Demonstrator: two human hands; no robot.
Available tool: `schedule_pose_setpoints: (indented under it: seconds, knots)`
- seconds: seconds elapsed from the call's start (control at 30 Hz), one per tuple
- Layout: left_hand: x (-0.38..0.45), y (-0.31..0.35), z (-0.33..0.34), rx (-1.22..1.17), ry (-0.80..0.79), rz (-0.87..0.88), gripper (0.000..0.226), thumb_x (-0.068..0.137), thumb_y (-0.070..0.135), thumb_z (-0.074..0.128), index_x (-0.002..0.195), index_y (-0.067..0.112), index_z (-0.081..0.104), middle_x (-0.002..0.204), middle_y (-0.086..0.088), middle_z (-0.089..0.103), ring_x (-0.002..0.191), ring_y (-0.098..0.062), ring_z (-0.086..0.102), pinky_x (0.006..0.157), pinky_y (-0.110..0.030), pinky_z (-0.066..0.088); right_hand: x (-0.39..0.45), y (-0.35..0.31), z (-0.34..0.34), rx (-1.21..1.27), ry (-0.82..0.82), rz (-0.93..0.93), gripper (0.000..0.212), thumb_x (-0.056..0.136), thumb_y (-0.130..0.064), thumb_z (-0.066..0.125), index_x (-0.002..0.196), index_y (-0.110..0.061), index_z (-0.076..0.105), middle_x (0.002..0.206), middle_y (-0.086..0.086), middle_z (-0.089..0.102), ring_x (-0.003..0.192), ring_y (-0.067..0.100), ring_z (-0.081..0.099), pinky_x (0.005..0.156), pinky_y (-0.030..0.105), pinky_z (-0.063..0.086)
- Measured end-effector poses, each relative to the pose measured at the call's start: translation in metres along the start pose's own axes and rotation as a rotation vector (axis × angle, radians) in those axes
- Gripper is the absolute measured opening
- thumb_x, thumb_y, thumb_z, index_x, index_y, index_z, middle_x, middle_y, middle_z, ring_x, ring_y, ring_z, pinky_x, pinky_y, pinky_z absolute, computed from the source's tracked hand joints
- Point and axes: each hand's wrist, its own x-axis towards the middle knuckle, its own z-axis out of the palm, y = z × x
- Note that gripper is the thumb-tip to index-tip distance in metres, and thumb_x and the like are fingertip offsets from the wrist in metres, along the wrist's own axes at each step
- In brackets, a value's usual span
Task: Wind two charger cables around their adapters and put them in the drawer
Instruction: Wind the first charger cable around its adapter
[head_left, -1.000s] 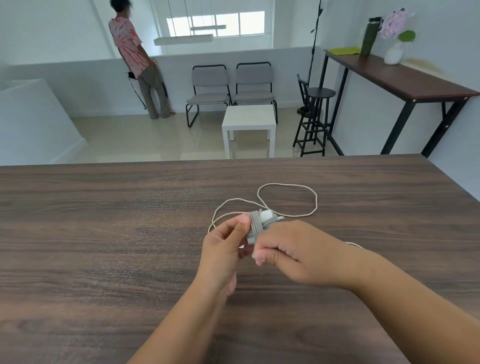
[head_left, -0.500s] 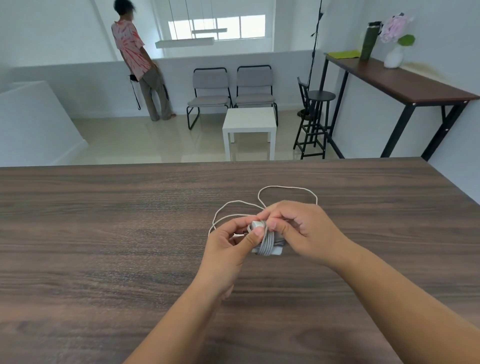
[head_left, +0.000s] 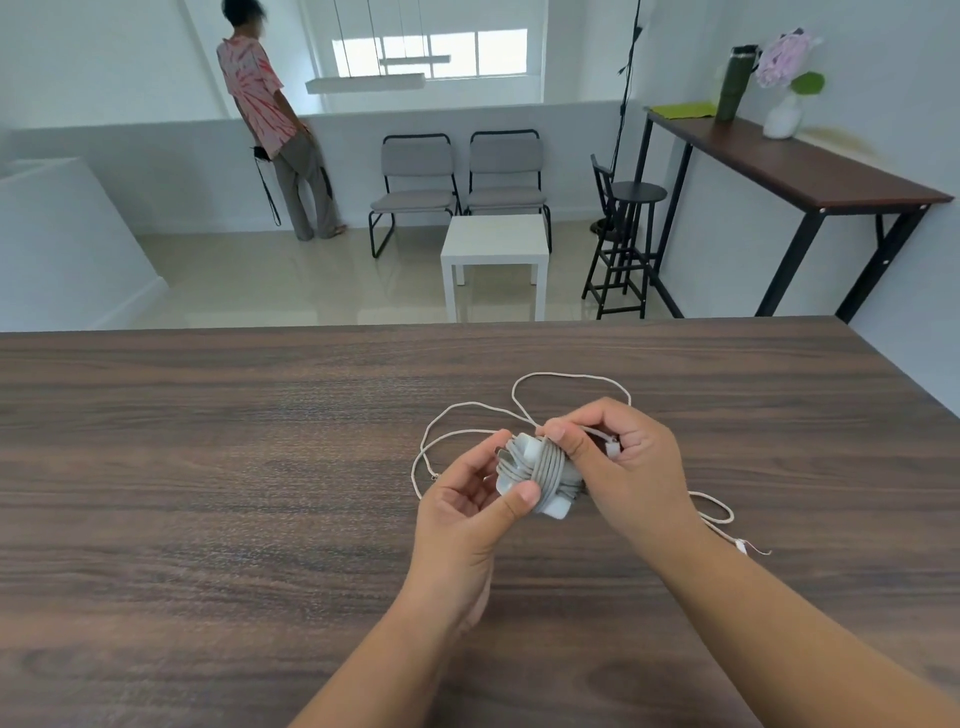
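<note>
A white adapter (head_left: 524, 451) with grey cable wound round it in several turns is held above the dark wooden table (head_left: 208, 467). My left hand (head_left: 467, 514) pinches the adapter's near edge between thumb and fingers. My right hand (head_left: 618, 462) grips the cable's end, its white plug (head_left: 613, 448) showing between the fingers, and presses on the winding. A second thin white cable (head_left: 566, 376) lies in loose loops on the table behind my hands, and its end trails past my right wrist (head_left: 727, 519). No drawer is in view.
Beyond the table's far edge are a small white side table (head_left: 493, 244), two grey chairs (head_left: 457, 182), a black stool (head_left: 628, 234) and a high side table (head_left: 805, 171) with a bottle and a vase. A person (head_left: 275, 119) stands far back left.
My right hand has carried the cable over the adapter from the near side to the far side, adding turns. The adapter has tilted in my left hand, its wound face now toward me.
</note>
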Motion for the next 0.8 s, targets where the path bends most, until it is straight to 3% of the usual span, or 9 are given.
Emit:
schedule_pose_setpoints:
  seconds: [0.17,0.3,0.43,0.57,0.7,0.8]
  knots:
    - [0.000,-0.004,0.009,-0.045,0.030,-0.058,0.058,0.070,0.029,0.076,0.120,0.003,0.064,0.110,-0.015,0.072,0.102,-0.025,0.066,0.088,-0.035,0.055,-0.011,0.008,0.007,0.086,0.090,0.060,0.009,0.083,-0.024,0.069,0.075,-0.020,0.069,0.079,0.002,0.074,0.079,0.022,0.070,0.073,0.042,0.057]
    - [-0.001,0.000,0.014,-0.015,-0.016,-0.166,0.042,0.088,0.035,0.066,0.122,0.010,0.060,0.107,-0.014,0.071,0.089,-0.024,0.069,0.070,-0.036,0.059,-0.015,0.009,0.009,0.092,0.127,0.078,0.009,0.084,-0.015,0.071,0.076,-0.020,0.071,0.078,0.001,0.074,0.076,0.020,0.069,0.070,0.034,0.056]
    - [0.004,0.007,0.008,-0.064,-0.011,-0.207,0.043,0.090,0.035,0.051,0.126,0.011,0.050,0.104,-0.009,0.069,0.081,-0.022,0.068,0.055,-0.033,0.057,-0.018,0.010,0.010,0.037,0.056,0.057,0.006,0.082,-0.012,0.073,0.079,-0.017,0.074,0.077,-0.005,0.074,0.072,0.010,0.069,0.069,0.027,0.054]
    - [0.004,0.006,0.002,-0.039,-0.004,-0.191,0.030,0.102,0.030,0.035,0.121,0.017,0.055,0.100,-0.005,0.070,0.073,-0.015,0.065,0.053,-0.028,0.051,-0.021,0.015,0.012,-0.042,-0.022,0.024,0.005,0.084,-0.020,0.069,0.085,-0.017,0.074,0.079,-0.009,0.074,0.075,0.011,0.068,0.073,0.033,0.056]
    - [0.003,0.009,-0.003,-0.057,-0.022,-0.167,0.040,0.089,0.040,0.047,0.118,0.016,0.062,0.102,-0.009,0.070,0.080,-0.020,0.060,0.052,-0.027,0.048,-0.020,0.015,0.009,-0.009,-0.081,0.011,0.005,0.083,-0.019,0.069,0.082,-0.016,0.073,0.078,-0.005,0.073,0.074,0.013,0.068,0.072,0.035,0.055]
    - [0.003,0.010,-0.012,-0.025,-0.085,-0.162,0.033,0.091,0.035,0.060,0.119,0.018,0.060,0.101,-0.004,0.070,0.081,-0.018,0.062,0.055,-0.026,0.051,-0.020,0.014,0.008,0.018,-0.120,-0.036,0.005,0.081,-0.017,0.069,0.080,-0.015,0.073,0.083,-0.005,0.073,0.081,0.015,0.069,0.076,0.031,0.054]
